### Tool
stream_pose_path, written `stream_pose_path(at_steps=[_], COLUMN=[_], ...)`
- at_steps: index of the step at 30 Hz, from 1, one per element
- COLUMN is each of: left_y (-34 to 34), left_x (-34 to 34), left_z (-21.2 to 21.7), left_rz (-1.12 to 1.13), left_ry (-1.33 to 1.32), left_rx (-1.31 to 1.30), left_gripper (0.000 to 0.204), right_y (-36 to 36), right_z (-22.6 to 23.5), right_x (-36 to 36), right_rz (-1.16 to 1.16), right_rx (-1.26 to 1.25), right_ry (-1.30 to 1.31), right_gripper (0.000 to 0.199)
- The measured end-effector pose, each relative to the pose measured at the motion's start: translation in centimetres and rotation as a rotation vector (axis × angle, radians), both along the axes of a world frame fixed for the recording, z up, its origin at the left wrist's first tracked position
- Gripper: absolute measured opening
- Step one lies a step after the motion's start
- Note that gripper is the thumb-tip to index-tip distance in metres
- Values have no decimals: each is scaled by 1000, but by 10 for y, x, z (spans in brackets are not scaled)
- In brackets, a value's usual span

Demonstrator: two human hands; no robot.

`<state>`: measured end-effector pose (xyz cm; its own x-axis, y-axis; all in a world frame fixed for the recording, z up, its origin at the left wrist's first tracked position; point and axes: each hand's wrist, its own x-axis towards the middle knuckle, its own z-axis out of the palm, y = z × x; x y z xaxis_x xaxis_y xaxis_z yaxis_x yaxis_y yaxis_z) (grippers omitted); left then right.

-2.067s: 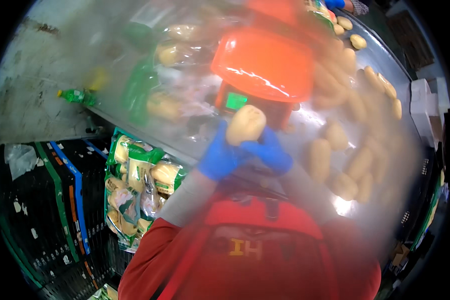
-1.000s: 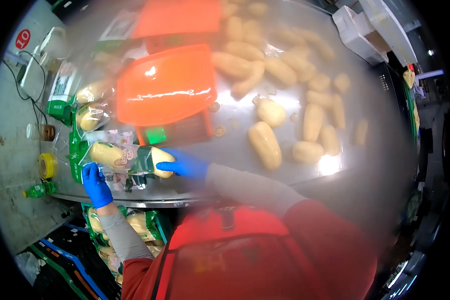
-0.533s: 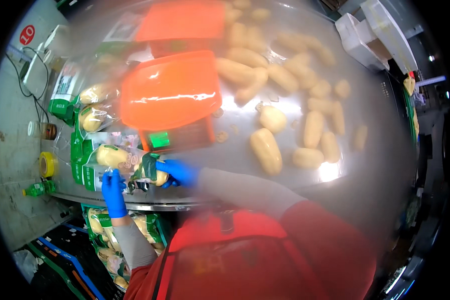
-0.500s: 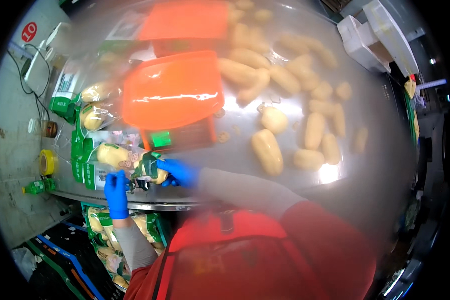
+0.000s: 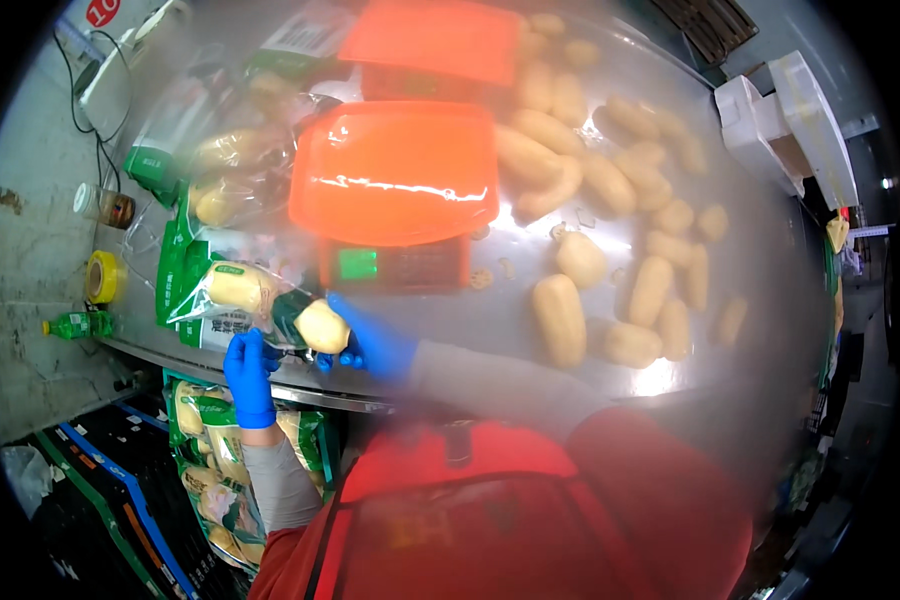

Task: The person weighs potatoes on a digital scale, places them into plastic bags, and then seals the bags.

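My left hand (image 5: 253, 378), in a blue glove, pinches the near edge of a clear plastic bag (image 5: 195, 300) with green printed parts. One pale piece of lotus root (image 5: 238, 286) lies inside that bag. My right hand (image 5: 378, 342), also blue-gloved and blurred, holds another pale piece (image 5: 323, 327) beside a dark green part of the bag. Its fingertips show below the piece; I cannot tell how far that piece sits inside the bag. Both hands are above the near left edge of the metal table (image 5: 420, 345).
Two orange-panned weighing scales (image 5: 395, 175) stand beyond my hands. Loose lotus roots (image 5: 558, 320) lie to the right, filled bags (image 5: 215, 160) at left. Below the edge is a crate of bagged roots (image 5: 220, 455). Yellow tape (image 5: 103, 277) and a green bottle (image 5: 78, 325) lie far left.
The view has shifted, so the table's things appear farther right. The piece in my right hand shows more of its pale end. My left hand still pinches the bag.
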<state>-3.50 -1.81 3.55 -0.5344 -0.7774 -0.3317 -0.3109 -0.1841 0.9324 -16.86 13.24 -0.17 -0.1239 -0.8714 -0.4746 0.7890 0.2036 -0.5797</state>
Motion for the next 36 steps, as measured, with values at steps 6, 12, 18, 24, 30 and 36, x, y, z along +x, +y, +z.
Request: stream_pose_path(at_steps=[6,12,18,24,30,36], left_y=[0,9,14,24,23,49], left_x=[4,-2,-7,-10,4,-8], left_z=[-11,-3,-9,-21,-45,-12], left_rz=[-166,-192,-295,-223,-239,-288], left_ry=[1,58,46,122,23,-171], left_rx=[-21,-95,-202,-42,-193,-501], left_gripper=[13,13,14,15,17,27], right_y=[-8,-1,-15,-23,-18,-11], right_z=[2,-10,-7,-65,-83,-30], right_x=[17,12,7,10,14,-2], right_rz=[-232,-134,-76,-168,21,-7], right_rx=[4,-74,-51,-256,-18,23], right_ry=[216,1342,1249,1355,1269,989], right_gripper=[50,43,29,34,45,40])
